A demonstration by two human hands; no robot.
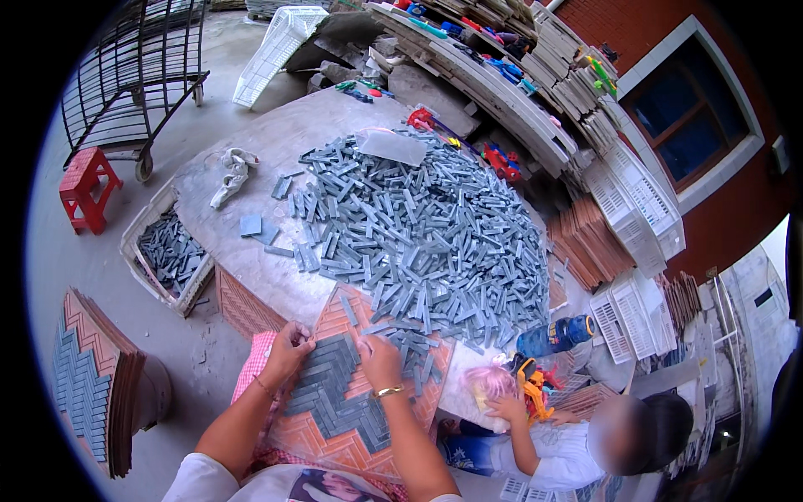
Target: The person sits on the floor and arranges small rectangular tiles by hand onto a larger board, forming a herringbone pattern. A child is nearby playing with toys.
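Note:
An orange herringbone mould tray lies in front of me, partly filled with slate-grey tile strips in a zigzag pattern. My left hand is over the tray's left side, fingertips pinched together; what they hold, if anything, is too small to make out. My right hand, with a gold bracelet at its wrist, is bent over the tray's middle, its fingers drawn together near the upper edge of the laid strips. Whatever is in them is hidden. Several loose strips lie on the tray beside this hand.
Beyond the tray spreads a large heap of grey strips on the table. A child at the right handles toys beside a blue bottle. On the left stand a crate of strips, stacked trays and a red stool.

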